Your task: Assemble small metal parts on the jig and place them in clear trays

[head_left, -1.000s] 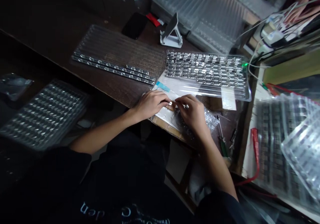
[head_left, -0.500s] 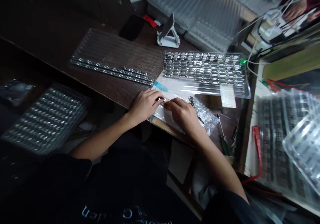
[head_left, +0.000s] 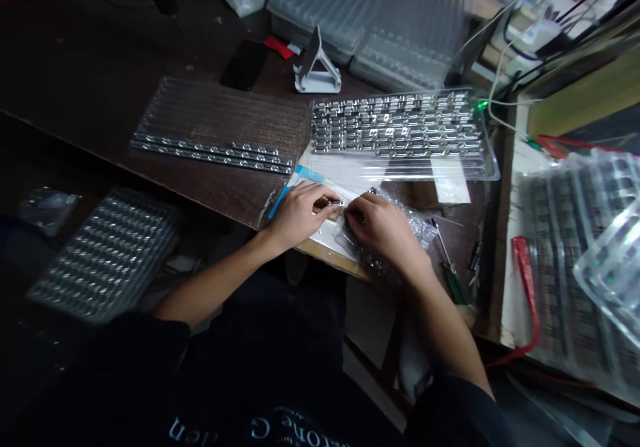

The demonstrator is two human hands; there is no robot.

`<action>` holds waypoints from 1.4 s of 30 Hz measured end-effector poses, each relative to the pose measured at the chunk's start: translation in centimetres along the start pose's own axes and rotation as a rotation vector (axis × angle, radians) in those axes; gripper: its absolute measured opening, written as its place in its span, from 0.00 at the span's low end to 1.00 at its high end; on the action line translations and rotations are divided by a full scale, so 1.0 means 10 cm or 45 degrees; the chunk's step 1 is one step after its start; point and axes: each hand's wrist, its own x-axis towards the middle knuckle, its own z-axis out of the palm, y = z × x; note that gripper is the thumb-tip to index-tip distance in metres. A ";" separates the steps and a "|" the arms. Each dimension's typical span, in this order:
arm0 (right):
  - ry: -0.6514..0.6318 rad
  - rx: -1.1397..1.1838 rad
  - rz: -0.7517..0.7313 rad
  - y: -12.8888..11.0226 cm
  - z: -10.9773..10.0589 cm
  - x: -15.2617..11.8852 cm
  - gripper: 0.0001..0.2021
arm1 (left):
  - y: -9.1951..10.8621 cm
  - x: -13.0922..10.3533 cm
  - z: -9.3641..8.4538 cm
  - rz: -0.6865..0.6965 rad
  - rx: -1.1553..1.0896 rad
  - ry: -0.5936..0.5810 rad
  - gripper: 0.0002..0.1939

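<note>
Below the desk's near edge, at left, a stack of trays sits loaded with shiny pieces. A clear tray lies along that edge, metal rows filling its near side. Beside it, at the near edge, a worker's left hand pinches a small metal part between thumb and forefinger, the part jutting from the fingertips toward the right hand, above a white sheet. The right hand curls just beside the part, fingers drawn close together; whether they grip anything cannot be told. Beyond it, a second tray holds more metal pieces. A plastic bag and a screwdriver lie toward the desk's near right corner.
</note>
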 end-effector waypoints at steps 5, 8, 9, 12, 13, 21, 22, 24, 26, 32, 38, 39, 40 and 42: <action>0.095 0.272 -0.050 0.09 -0.06 -0.03 0.09 | -0.03 0.00 0.01 -0.027 0.023 -0.036 0.03; 0.213 0.331 -0.044 0.12 -0.10 -0.03 0.10 | -0.03 -0.01 0.02 -0.033 0.029 -0.032 0.03; 0.237 0.339 -0.039 0.13 -0.10 -0.03 0.11 | -0.03 -0.01 0.02 -0.035 0.034 -0.032 0.03; 0.299 0.377 -0.017 0.13 -0.09 -0.02 0.10 | -0.04 -0.02 0.03 -0.038 0.047 -0.054 0.03; 0.325 0.399 -0.008 0.13 -0.09 -0.01 0.10 | -0.05 -0.02 0.03 -0.038 0.050 -0.059 0.03; 0.339 0.416 -0.003 0.13 -0.03 0.03 0.11 | -0.04 -0.03 0.04 -0.053 -0.029 0.025 0.03; 0.338 0.413 -0.009 0.12 -0.02 0.04 0.11 | -0.03 -0.04 0.03 -0.049 -0.052 0.072 0.02; 0.332 0.416 0.005 0.09 0.00 0.05 0.11 | 0.00 -0.06 -0.01 -0.042 -0.092 0.153 0.02; 0.314 0.425 0.041 0.05 0.03 0.06 0.10 | 0.01 -0.09 -0.05 -0.040 -0.108 0.181 0.03; 0.304 0.413 -0.059 -0.09 0.08 0.11 0.08 | -0.02 -0.23 -0.20 -0.081 -0.076 0.178 0.11; 0.144 0.361 -0.169 -0.17 0.19 0.14 0.11 | -0.20 -0.26 -0.51 -0.060 0.100 0.177 0.10; 0.123 0.284 -0.185 -0.19 0.20 0.14 0.12 | -0.25 -0.23 -0.59 -0.059 0.144 0.191 0.08; 0.103 0.193 -0.205 -0.21 0.21 0.13 0.12 | -0.30 -0.17 -0.68 -0.061 0.192 0.209 0.07; 0.067 0.016 -0.253 -0.26 0.19 0.12 0.13 | -0.41 -0.02 -0.85 -0.073 0.288 0.230 0.05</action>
